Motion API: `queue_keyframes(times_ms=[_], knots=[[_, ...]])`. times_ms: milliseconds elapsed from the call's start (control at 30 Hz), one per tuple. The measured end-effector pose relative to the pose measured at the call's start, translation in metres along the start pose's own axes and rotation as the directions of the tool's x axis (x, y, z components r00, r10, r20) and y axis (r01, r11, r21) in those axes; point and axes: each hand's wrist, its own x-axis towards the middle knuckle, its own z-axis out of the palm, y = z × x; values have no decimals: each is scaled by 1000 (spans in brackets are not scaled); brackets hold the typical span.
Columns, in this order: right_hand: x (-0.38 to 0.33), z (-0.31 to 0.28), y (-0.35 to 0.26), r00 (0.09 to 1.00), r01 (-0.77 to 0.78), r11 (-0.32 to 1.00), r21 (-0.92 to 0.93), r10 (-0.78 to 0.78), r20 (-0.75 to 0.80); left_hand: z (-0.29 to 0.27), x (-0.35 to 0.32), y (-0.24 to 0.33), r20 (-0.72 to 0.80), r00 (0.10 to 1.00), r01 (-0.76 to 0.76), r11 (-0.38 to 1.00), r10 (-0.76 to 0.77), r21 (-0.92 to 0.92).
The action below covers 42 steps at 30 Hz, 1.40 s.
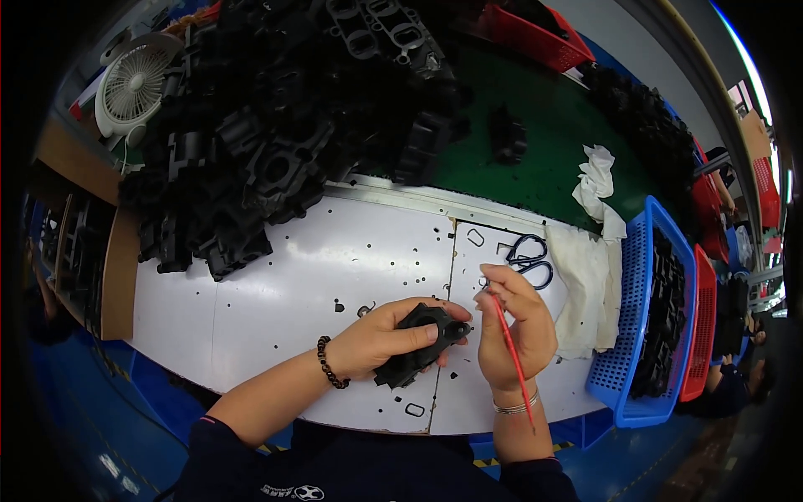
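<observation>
A black moulded plastic part (401, 368) with a round hole is gripped in my left hand (372, 335), the thumb pressed on its upper face. My right hand (533, 328) pinches a slim red stick-shaped tool (513, 350) close to its upper end. The tool's long red shaft slants down across my palm towards the wrist. My right fingertips are just right of the black part, apart from it. What the tool's tip looks like between the fingers is hard to make out.
Black parts (284, 159) are heaped at the back left, near a white fan (134, 84). Dark-handled scissors (529, 261) lie beside a white cloth (577, 293). A blue basket (615, 376) of black parts stands at the right. Small black scraps dot the white tabletop (318, 251).
</observation>
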Motion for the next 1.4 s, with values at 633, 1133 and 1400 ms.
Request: queue_keyframes(times_ms=[633, 1133, 1400], knots=[[7, -2, -8, 915, -355, 908, 222, 289, 281, -1, 0, 5, -66, 996, -59, 998, 60, 21], [1, -15, 5, 886, -418, 908, 30, 401, 232, 6, -1, 5, -144, 870, -325, 769, 471, 551], [5, -16, 0, 805, -592, 728, 347, 551, 218, -4, 1, 8, -187, 948, -262, 965, 258, 3]])
